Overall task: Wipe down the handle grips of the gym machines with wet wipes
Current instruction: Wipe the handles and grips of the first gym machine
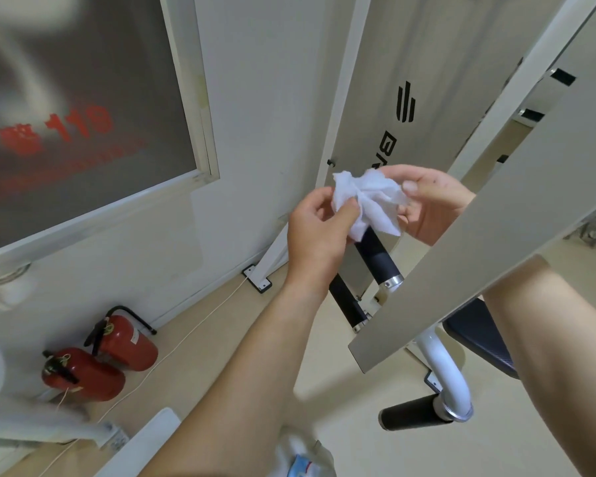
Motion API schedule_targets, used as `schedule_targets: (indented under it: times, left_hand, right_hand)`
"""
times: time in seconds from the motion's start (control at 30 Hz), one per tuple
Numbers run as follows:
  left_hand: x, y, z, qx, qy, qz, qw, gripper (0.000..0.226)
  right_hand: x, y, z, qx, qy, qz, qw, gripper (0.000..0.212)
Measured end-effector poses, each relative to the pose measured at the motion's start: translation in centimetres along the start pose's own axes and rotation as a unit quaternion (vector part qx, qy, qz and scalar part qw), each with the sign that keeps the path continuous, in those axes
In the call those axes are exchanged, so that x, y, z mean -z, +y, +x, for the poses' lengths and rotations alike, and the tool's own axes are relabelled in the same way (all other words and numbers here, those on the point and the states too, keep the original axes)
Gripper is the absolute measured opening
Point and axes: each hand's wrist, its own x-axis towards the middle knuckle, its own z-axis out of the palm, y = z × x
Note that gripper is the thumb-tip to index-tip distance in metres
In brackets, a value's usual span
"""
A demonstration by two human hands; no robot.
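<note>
A crumpled white wet wipe (369, 199) is held up between both hands, right over the tip of a black handle grip (379, 258) on a grey gym machine. My left hand (319, 232) pinches the wipe's left side with thumb and fingers. My right hand (427, 201) holds the right side, thumb on top, its wrist hidden behind a grey machine bar (489, 235). A second black grip (346, 301) lies lower left, partly behind my left wrist. A third black grip (413, 413) sticks out from a white tube low on the machine.
Two red fire extinguishers (117, 352) lie on the floor by the wall at lower left. A frosted window (76, 132) fills the upper left. A dark padded seat (479, 335) sits under the bar. A wipes pack (303, 464) shows at the bottom edge.
</note>
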Motion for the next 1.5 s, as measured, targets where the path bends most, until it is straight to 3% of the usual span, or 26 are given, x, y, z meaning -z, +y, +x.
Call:
schedule_targets:
  times: [0.1, 0.17, 0.27, 0.33, 0.4, 0.5, 0.53, 0.6, 0.67, 0.73, 0.83, 1.0, 1.1, 1.13, 1.2, 1.27, 1.33, 1.4, 1.5]
  left_hand:
    - [-0.2, 1.4, 0.5, -0.009, -0.010, 0.004, 1.000, 0.025]
    - [0.0, 1.5, 0.8, -0.045, -0.012, 0.019, 0.999, 0.019]
    - [0.6, 0.5, 1.4, -0.120, 0.050, 0.107, 0.986, 0.020]
    - [0.9, -0.6, 1.3, -0.149, 0.083, 0.179, 0.969, 0.015]
    - [0.6, -1.8, 0.8, -0.180, 0.063, 0.233, 0.954, 0.009]
    - [-0.3, -3.2, -0.2, -0.225, 0.028, 0.282, 0.932, 0.012]
    - [-0.4, -3.2, -0.4, -0.222, 0.029, 0.288, 0.931, 0.008]
    - [-0.5, -3.4, -0.3, -0.213, 0.032, 0.312, 0.925, 0.006]
    - [-0.6, -3.4, -0.8, -0.211, 0.019, 0.311, 0.927, 0.015]
    - [-0.9, -3.4, -2.3, -0.243, -0.023, 0.339, 0.908, 0.022]
    - [-0.8, -3.5, -4.4, -0.238, -0.109, 0.405, 0.876, 0.029]
    - [0.3, -1.5, 0.7, -0.185, 0.016, 0.386, 0.904, 0.022]
    - [-1.3, -2.3, -1.0, -0.215, -0.043, 0.377, 0.900, 0.019]
    - [-1.6, -2.8, -2.3, -0.230, -0.069, 0.384, 0.892, 0.017]
    - [-1.2, -3.6, -4.2, -0.244, -0.123, 0.378, 0.885, 0.017]
    - [-0.5, -3.5, -4.6, -0.214, -0.176, 0.370, 0.887, 0.017]
    - [-0.4, -2.4, -3.3, -0.182, -0.194, 0.424, 0.865, 0.016]
    - [-0.5, -1.0, -1.1, -0.200, -0.118, 0.469, 0.852, 0.015]
    - [-0.3, 0.5, 1.4, -0.199, 0.001, 0.450, 0.871, 0.021]
  right_hand:
    - [-0.2, -1.7, 0.5, -0.054, -0.017, 0.006, 0.998, 0.084]
    - [0.1, -2.1, 0.7, -0.084, -0.038, 0.009, 0.996, 0.087]
    - [0.8, -2.3, 0.2, -0.108, -0.030, 0.014, 0.994, 0.084]
    - [1.1, -1.3, -0.9, -0.089, 0.025, 0.013, 0.996, 0.070]
    - [0.5, 1.1, -2.8, -0.047, 0.116, 0.019, 0.992, 0.037]
    - [-2.5, 4.2, -6.4, 0.041, 0.208, 0.133, 0.968, 0.035]
    - [-3.8, 5.0, -7.3, 0.062, 0.242, 0.174, 0.953, 0.037]
    - [-5.0, 6.2, -8.4, 0.080, 0.341, 0.219, 0.911, 0.024]
    - [-5.7, 7.0, -8.2, 0.081, 0.429, 0.237, 0.868, 0.019]
    - [-6.1, 7.1, -7.9, 0.084, 0.476, 0.201, 0.852, 0.019]
    - [-6.4, 6.8, -7.7, 0.089, 0.478, 0.209, 0.849, 0.022]
    - [-5.8, 7.1, -7.6, 0.093, 0.505, 0.171, 0.841, 0.023]
    - [-5.3, 7.6, -7.2, 0.083, 0.513, 0.165, 0.838, 0.027]
    - [-5.5, 7.6, -7.2, 0.084, 0.497, 0.185, 0.844, 0.031]
    - [-5.3, 8.0, -7.2, 0.076, 0.453, 0.219, 0.861, 0.065]
    - [-5.2, 8.5, -7.5, 0.084, 0.437, 0.241, 0.863, 0.080]
    - [-5.4, 8.3, -7.5, 0.082, 0.437, 0.250, 0.860, 0.070]
    - [-5.9, 8.0, -7.7, 0.093, 0.451, 0.238, 0.855, 0.034]
    - [-6.2, 7.8, -7.7, 0.115, 0.437, 0.216, 0.865, 0.019]
